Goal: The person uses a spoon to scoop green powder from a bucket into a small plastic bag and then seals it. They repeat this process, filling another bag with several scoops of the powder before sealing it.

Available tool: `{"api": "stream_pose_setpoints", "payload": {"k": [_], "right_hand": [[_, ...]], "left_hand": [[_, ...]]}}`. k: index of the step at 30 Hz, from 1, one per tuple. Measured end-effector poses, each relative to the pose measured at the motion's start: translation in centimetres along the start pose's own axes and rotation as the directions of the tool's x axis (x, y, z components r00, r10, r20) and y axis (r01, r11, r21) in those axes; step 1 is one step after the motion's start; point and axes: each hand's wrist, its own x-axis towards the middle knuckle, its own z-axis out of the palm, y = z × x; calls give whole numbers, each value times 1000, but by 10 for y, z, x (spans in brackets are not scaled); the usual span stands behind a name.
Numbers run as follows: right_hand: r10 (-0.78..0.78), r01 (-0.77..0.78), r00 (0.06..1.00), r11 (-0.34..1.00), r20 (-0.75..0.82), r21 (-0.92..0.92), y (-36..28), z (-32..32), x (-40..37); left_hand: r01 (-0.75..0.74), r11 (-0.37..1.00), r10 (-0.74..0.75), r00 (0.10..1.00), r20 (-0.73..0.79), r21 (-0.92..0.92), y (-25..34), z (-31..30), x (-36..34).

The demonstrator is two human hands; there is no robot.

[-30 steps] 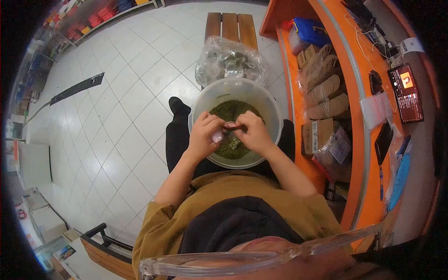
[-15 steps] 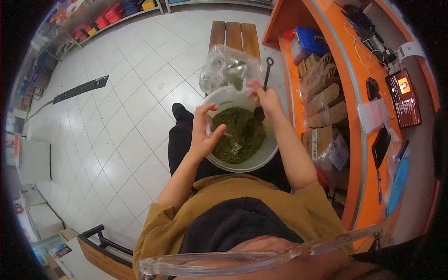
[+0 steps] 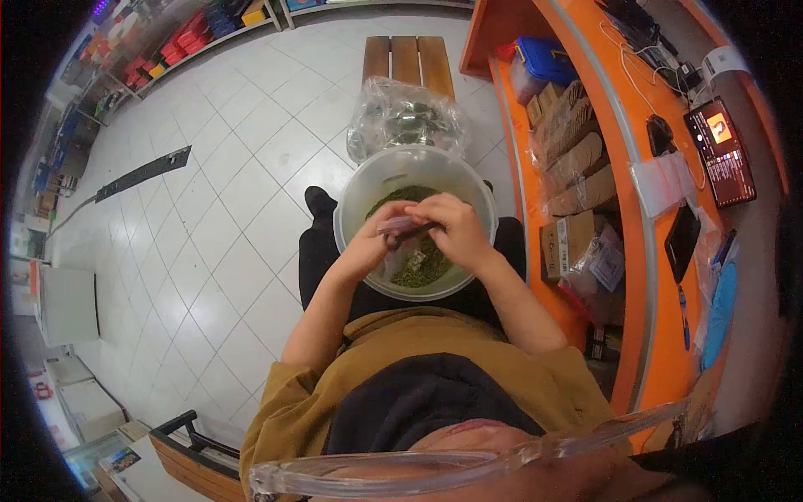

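My left hand (image 3: 368, 249) is closed over the bucket, pinching what looks like a small clear plastic bag (image 3: 393, 264). My right hand (image 3: 462, 233) meets it there, with bent fingers closed around a black long-handled spoon (image 3: 411, 234). The spoon's handle lies across toward my left fingers, and its bowl is hidden by my right hand. Below both hands, a translucent white bucket (image 3: 351, 188) stands between my legs. Inside it is a dried, crumbled green herb (image 3: 422, 272), with a small pale, crinkled piece (image 3: 415, 261) on top.
A large clear plastic bag (image 3: 401, 117) with green contents rests on a wooden slatted bench (image 3: 406, 58) beyond the bucket. At right, an orange counter (image 3: 623, 109) holds a lit phone (image 3: 721, 155), cables and boxes. White floor tiles (image 3: 242, 176) extend leftward.
Both hands have come together over the bucket, the right one moving down and left. The spoon has turned from upright to lying sideways between them.
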Motion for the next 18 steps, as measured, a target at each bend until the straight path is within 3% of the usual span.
{"api": "stream_pose_setpoints", "payload": {"k": [1, 2, 3, 4, 7, 9, 11, 14, 18], "right_hand": [[65, -63, 998, 997, -28, 47, 0, -1, -1], [131, -126, 990, 987, -52, 97, 0, -1, -2], [200, -192, 977, 977, -76, 95, 2, 0, -3], [263, -254, 959, 963, -102, 93, 5, 1, -2], [397, -380, 915, 907, -67, 181, 14, 9, -5], [409, -398, 912, 894, -15, 208, 13, 12, -9], [356, -354, 934, 918, 20, 177, 11, 13, -11], [377, -400, 916, 890, 138, 218, 19, 15, -17], [356, -383, 923, 883, 143, 271, 23, 15, -20]], "left_hand": [[-32, 993, 41, 996, -76, 116, -4, -1, 1], [-153, 910, 263, 932, -251, 386, -8, 0, 0], [-193, 741, 503, 794, -341, 644, -3, 6, 2], [-146, 508, 726, 603, -331, 849, 3, 11, 3], [-105, 384, 609, 776, -166, 917, 17, 28, -10], [-100, 534, 455, 871, -186, 840, 11, 33, -8], [-42, 627, 340, 913, -224, 778, 5, 34, -6], [-52, 657, 295, 936, -193, 752, 0, 28, -5], [-75, 608, 258, 960, -108, 790, 4, 21, -2]]}}
